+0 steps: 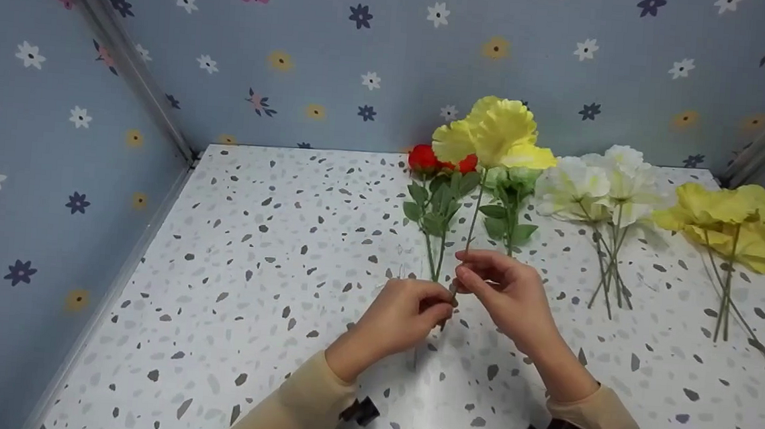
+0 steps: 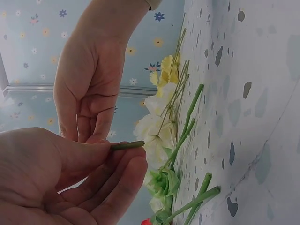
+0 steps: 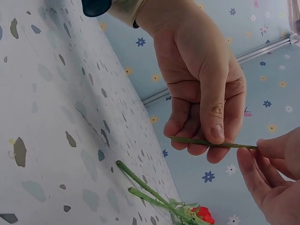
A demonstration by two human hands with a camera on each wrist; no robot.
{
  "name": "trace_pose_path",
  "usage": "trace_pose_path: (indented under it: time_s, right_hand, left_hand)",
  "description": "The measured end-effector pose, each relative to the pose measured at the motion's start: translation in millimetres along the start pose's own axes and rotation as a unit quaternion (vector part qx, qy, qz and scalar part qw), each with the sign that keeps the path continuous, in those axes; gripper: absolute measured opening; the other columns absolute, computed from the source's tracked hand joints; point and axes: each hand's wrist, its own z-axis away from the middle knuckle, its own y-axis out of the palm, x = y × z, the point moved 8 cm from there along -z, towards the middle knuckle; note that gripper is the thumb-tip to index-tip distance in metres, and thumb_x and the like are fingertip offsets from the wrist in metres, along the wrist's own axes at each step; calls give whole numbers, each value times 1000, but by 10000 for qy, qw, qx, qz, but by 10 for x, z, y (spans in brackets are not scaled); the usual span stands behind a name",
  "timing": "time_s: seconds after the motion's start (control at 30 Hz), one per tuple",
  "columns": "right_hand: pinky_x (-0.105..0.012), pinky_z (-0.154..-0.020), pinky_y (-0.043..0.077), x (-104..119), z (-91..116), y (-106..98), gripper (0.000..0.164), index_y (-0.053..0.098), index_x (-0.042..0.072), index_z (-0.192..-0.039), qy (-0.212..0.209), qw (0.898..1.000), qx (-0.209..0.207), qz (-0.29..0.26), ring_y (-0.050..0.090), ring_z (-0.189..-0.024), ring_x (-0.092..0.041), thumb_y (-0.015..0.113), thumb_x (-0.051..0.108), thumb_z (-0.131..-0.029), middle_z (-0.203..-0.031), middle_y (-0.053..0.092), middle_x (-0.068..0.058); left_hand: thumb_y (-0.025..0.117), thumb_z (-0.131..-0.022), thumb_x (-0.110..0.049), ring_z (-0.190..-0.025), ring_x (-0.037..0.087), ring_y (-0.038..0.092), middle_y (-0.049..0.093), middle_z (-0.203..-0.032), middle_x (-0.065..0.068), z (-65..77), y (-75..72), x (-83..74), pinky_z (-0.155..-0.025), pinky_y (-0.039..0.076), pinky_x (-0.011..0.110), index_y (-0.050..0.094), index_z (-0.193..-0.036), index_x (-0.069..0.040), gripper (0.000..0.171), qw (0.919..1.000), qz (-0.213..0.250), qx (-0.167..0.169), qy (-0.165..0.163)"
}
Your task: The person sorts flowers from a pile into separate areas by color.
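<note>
Both hands hold a single yellow artificial flower (image 1: 496, 133) with large ruffled petals, lifted above the table with its bloom pointing away. My left hand (image 1: 406, 314) pinches the lower part of its thin green stem (image 3: 197, 141) between thumb and fingers. A little higher up, my right hand (image 1: 508, 294) pinches the same stem with thumb and fingertips. In the left wrist view, the cut stem end sticks out past the left fingers. Behind the hands lie red flowers (image 1: 423, 158) with leafy stems and pale green flowers (image 1: 523, 178), partly hidden by the held bloom and right hand.
White flowers (image 1: 576, 184) with crossed stems lie right of the hands. Farther right are more yellow flowers (image 1: 726, 215), stems toward the front. The speckled white table (image 1: 252, 252) is bounded by a patterned back wall (image 1: 340, 50) and side walls.
</note>
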Motion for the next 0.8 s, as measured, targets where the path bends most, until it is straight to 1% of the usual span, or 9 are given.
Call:
trace_pose_path:
  time_s: [0.17,0.27,0.37,0.43,0.5,0.6,0.63,0.7,0.8]
  right_hand:
    - [-31,-76,60,44,-20,-65,24,73,9,-119,-110,9988,-149,446,71,-84,-23,70,9,-95,-97,73,-9]
    - [-30,-75,60,95,-54,-210,26,73,5,-120,-162,9974,-315,634,71,-83,-22,70,5,-94,-99,72,-12]
    - [-30,-77,60,169,-90,-501,27,71,3,-121,-163,9953,-571,765,71,-85,-22,70,6,-94,-102,72,-13]
    - [-29,-78,60,206,-95,-786,29,70,5,-124,-108,9920,-835,938,71,-87,-22,70,11,-95,-106,72,-13]
    - [-26,-79,59,218,-70,-1133,31,70,8,-126,58,9845,-1253,1225,70,-88,-19,70,16,-95,-107,72,-9]
    - [-20,-79,57,180,19,-1684,35,68,12,-129,490,9647,-1936,1716,69,-89,-13,71,22,-96,-107,72,0]
    - [-17,-78,56,152,60,-1865,36,67,13,-131,669,9553,-2173,1890,68,-88,-9,70,23,-96,-106,71,5]
    - [-12,-76,54,82,141,-2217,38,65,14,-134,1061,9342,-2574,2231,66,-86,-3,68,26,-98,-105,68,12]
    - [-7,-69,50,-65,204,-2691,41,59,14,-141,1740,8935,-2856,2997,58,-81,5,56,30,-104,-111,63,10]
  left_hand:
    - [69,-96,-13,-73,3,65,74,-86,-6,6,4,11,-69,54,19,78,-97,-12,9,9998,95,94,-115]
    - [71,-95,-17,-73,3,66,73,-86,-6,17,-19,16,-70,55,19,78,-97,-12,8,9995,124,167,-255]
    - [72,-95,-21,-72,2,65,72,-83,-8,30,-85,14,-69,55,18,77,-95,-13,9,9994,73,110,-317]
    - [71,-95,-21,-73,3,65,71,-83,-9,37,-156,11,-70,56,19,77,-93,-13,10,9995,24,-4,-306]
    - [70,-95,-21,-73,4,65,70,-83,-9,44,-234,24,-70,56,20,77,-93,-13,11,9994,-12,-117,-335]
    - [69,-95,-21,-73,5,65,71,-82,-8,53,-367,44,-70,56,21,77,-92,-13,12,9985,-195,-317,-408]
    - [69,-96,-21,-73,5,65,71,-82,-9,58,-410,51,-69,56,22,77,-92,-13,12,9980,-247,-373,-447]
    - [68,-96,-21,-73,6,65,71,-81,-9,66,-487,62,-69,56,23,77,-91,-14,12,9969,-353,-470,-520]
    - [67,-96,-19,-72,6,64,70,-80,-8,75,-585,71,-68,56,24,77,-91,-14,13,9957,-426,-601,-569]
